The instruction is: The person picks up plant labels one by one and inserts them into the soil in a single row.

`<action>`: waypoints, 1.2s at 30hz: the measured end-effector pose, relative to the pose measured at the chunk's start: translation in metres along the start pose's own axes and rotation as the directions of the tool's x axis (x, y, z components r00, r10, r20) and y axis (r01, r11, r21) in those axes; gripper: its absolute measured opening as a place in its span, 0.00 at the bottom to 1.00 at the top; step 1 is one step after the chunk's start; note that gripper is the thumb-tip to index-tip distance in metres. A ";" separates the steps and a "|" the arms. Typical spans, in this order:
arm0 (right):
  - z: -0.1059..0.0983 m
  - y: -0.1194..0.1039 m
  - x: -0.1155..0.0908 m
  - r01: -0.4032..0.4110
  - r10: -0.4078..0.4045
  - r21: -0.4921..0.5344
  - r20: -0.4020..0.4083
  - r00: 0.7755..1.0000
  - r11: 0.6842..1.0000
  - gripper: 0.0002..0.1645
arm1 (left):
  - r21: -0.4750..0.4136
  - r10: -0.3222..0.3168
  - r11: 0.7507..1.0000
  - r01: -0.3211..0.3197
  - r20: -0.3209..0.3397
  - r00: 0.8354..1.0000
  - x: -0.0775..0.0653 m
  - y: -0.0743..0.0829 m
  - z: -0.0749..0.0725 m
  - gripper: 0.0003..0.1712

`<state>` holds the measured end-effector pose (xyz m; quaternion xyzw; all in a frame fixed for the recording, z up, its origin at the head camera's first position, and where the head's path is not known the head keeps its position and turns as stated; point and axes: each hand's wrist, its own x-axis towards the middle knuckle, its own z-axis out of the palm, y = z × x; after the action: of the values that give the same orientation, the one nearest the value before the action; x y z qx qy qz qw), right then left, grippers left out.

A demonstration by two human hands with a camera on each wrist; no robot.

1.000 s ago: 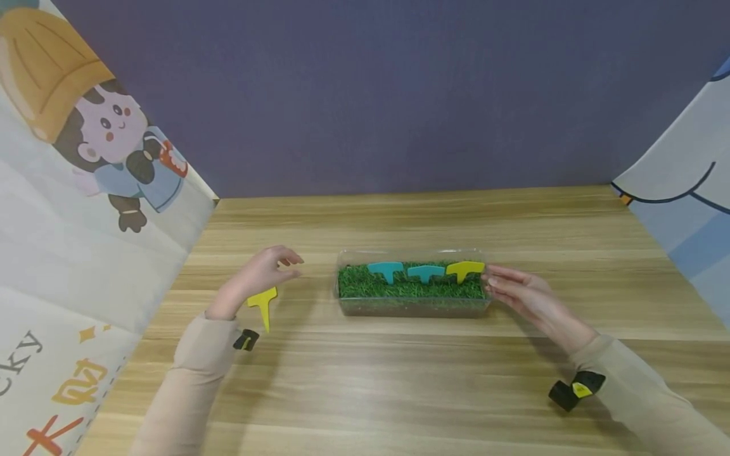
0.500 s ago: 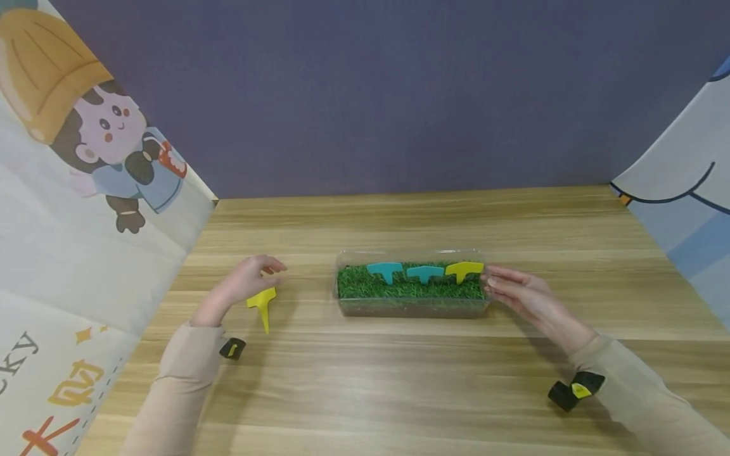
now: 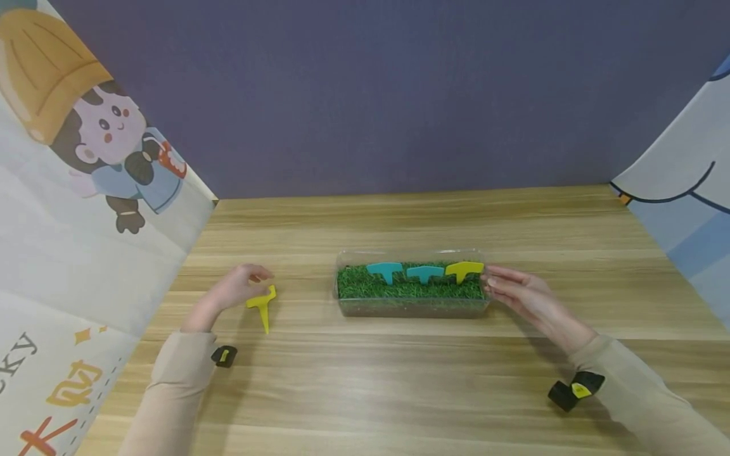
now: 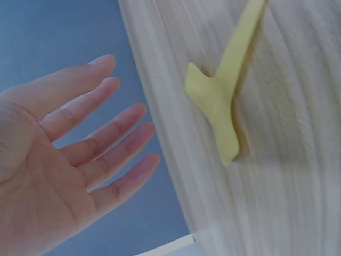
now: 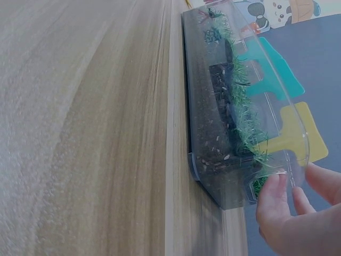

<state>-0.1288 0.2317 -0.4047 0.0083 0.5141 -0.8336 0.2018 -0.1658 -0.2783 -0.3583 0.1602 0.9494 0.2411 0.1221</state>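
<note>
A yellow T-shaped plant label [image 3: 263, 306] lies flat on the table at the left, its pointed stem toward the near edge. Just over its head hovers my left hand [image 3: 236, 286]; the left wrist view shows this hand's fingers [image 4: 125, 125] spread and relaxed, apart from the label. At centre stands a long clear plastic planter box [image 3: 413, 309] filled with green grass. Two blue plant labels [image 3: 425, 273] and another yellow one [image 3: 462, 270] stick upright in the grass. My right hand [image 3: 527, 301] pinches the box's right end at the rim, thumb [image 5: 274, 194] toward the camera.
The wooden table [image 3: 376, 386] ends at a dark blue wall panel [image 3: 399, 101] behind. Printed cartoon sheets flank it: a white one [image 3: 74, 266] on the left, a pale blue one [image 3: 684, 190] on the right.
My left hand has moved left and toward me, from beyond the yellow label to close over its head. My right hand and the planter box have stayed put.
</note>
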 end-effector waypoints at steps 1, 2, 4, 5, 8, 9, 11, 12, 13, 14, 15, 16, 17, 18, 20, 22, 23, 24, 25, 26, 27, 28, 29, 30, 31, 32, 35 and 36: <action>0.000 0.000 0.000 -0.002 0.002 0.001 -0.001 1.000 1.000 0.16 | -0.001 -0.007 1.000 0.007 0.008 1.000 0.000 -0.001 0.000 0.19; 0.000 0.000 0.000 -0.004 0.004 0.000 -0.003 1.000 1.000 0.16 | -0.002 -0.016 1.000 0.016 0.014 1.000 -0.001 -0.002 0.001 0.19; 0.000 0.000 -0.001 -0.006 0.006 -0.011 -0.009 1.000 1.000 0.16 | -0.001 -0.034 0.999 0.034 0.025 0.999 -0.001 -0.004 0.001 0.20; 0.000 0.000 -0.001 -0.005 0.005 -0.016 -0.011 1.000 1.000 0.15 | -0.001 -0.039 0.999 0.039 0.030 0.999 -0.001 -0.005 0.001 0.21; 0.000 0.000 -0.001 -0.006 0.005 -0.027 -0.015 1.000 1.000 0.15 | 0.000 -0.055 0.998 0.055 0.041 0.998 -0.002 -0.006 0.002 0.23; 0.000 0.000 -0.001 -0.006 0.006 -0.025 -0.016 1.000 1.000 0.15 | 0.002 -0.059 0.998 0.059 0.044 0.997 -0.003 -0.006 0.002 0.23; 0.000 0.000 -0.001 -0.007 0.007 -0.016 -0.015 1.000 1.000 0.15 | 0.011 -0.066 0.998 0.066 0.047 0.997 -0.003 -0.008 0.003 0.24; 0.000 0.000 -0.001 -0.007 0.007 -0.012 -0.014 1.000 1.000 0.15 | 0.014 -0.072 0.997 0.071 0.050 0.996 -0.003 -0.008 0.003 0.25; 0.000 0.000 -0.001 -0.008 0.008 -0.007 -0.012 1.000 1.000 0.15 | 0.019 -0.077 0.997 0.076 0.052 0.996 -0.003 -0.009 0.004 0.25; 0.000 0.000 -0.001 -0.008 0.008 -0.004 -0.011 1.000 1.000 0.15 | 0.026 -0.081 0.996 0.080 0.052 0.995 -0.003 -0.010 0.004 0.26; 0.000 0.000 -0.001 -0.007 0.007 -0.001 -0.010 1.000 1.000 0.15 | 0.032 -0.085 0.996 0.084 0.052 0.995 -0.003 -0.011 0.005 0.26; 0.000 0.000 -0.001 -0.008 0.008 -0.001 -0.009 1.000 1.000 0.15 | 0.040 -0.087 0.996 0.085 0.052 0.995 -0.003 -0.012 0.006 0.27; 0.000 0.000 -0.001 -0.008 0.008 0.001 -0.009 1.000 1.000 0.15 | 0.043 -0.086 0.996 0.084 0.051 0.995 -0.002 -0.012 0.007 0.27; -0.001 0.000 -0.001 -0.009 0.009 0.004 -0.009 1.000 1.000 0.16 | 0.050 -0.087 0.995 0.085 0.051 0.995 -0.002 -0.013 0.008 0.28; 0.000 0.000 -0.001 -0.010 0.010 0.004 -0.011 1.000 1.000 0.16 | 0.063 -0.085 0.995 0.081 0.048 0.995 -0.001 -0.014 0.010 0.29; 0.000 0.000 -0.001 -0.010 0.010 0.000 -0.013 1.000 1.000 0.16 | 0.074 -0.082 0.994 0.079 0.046 0.996 0.000 -0.016 0.012 0.31; 0.000 0.000 -0.001 -0.010 0.010 -0.003 -0.015 1.000 1.000 0.15 | 0.082 -0.085 0.993 0.081 0.044 0.995 0.001 -0.016 0.012 0.31; 0.000 0.000 -0.001 -0.010 0.010 -0.008 -0.015 1.000 1.000 0.15 | 0.091 -0.085 0.993 0.080 0.043 0.996 0.001 -0.017 0.013 0.32; 0.000 0.000 -0.001 -0.010 0.010 -0.013 -0.016 1.000 1.000 0.15 | 0.096 -0.082 0.992 0.078 0.039 0.996 0.001 -0.018 0.014 0.32; 0.000 0.000 -0.001 -0.010 0.010 -0.015 -0.016 1.000 1.000 0.15 | 0.105 -0.081 0.992 0.077 0.036 0.996 0.001 -0.018 0.015 0.33; 0.000 0.000 -0.001 -0.010 0.009 -0.020 -0.017 1.000 1.000 0.15 | 0.113 -0.079 0.991 0.075 0.032 0.996 0.001 -0.019 0.016 0.33; 0.000 0.000 -0.001 -0.009 0.009 -0.022 -0.016 1.000 1.000 0.15 | 0.121 -0.075 0.990 0.071 0.031 0.997 0.001 -0.020 0.016 0.33; 0.000 0.000 -0.001 -0.008 0.008 -0.021 -0.014 1.000 1.000 0.15 | 0.125 -0.074 0.990 0.070 0.026 0.997 0.002 -0.020 0.017 0.34; 0.000 0.000 -0.001 -0.008 0.008 -0.021 -0.013 1.000 1.000 0.15 | 0.127 -0.070 0.990 0.066 0.023 0.997 0.002 -0.020 0.018 0.34; 0.000 0.000 -0.001 -0.007 0.007 -0.020 -0.011 1.000 1.000 0.15 | 0.128 -0.076 0.989 0.072 0.023 0.997 0.002 -0.020 0.019 0.34; 0.000 0.000 -0.001 -0.008 0.008 -0.020 -0.011 1.000 1.000 0.15 | 0.131 -0.080 0.989 0.076 0.025 0.997 0.002 -0.020 0.020 0.34; 0.000 0.000 -0.001 -0.009 0.009 -0.015 -0.010 1.000 1.000 0.15 | 0.127 -0.100 0.987 0.095 0.033 0.994 0.002 -0.019 0.021 0.34; 0.000 0.000 -0.001 -0.009 0.009 -0.016 -0.009 1.000 1.000 0.15 | 0.125 -0.106 0.987 0.100 0.039 0.994 0.002 -0.018 0.021 0.35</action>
<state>-0.1277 0.2322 -0.4046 0.0128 0.5215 -0.8286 0.2031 -0.1656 -0.2835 -0.3854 0.1235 0.9664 0.1718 0.1457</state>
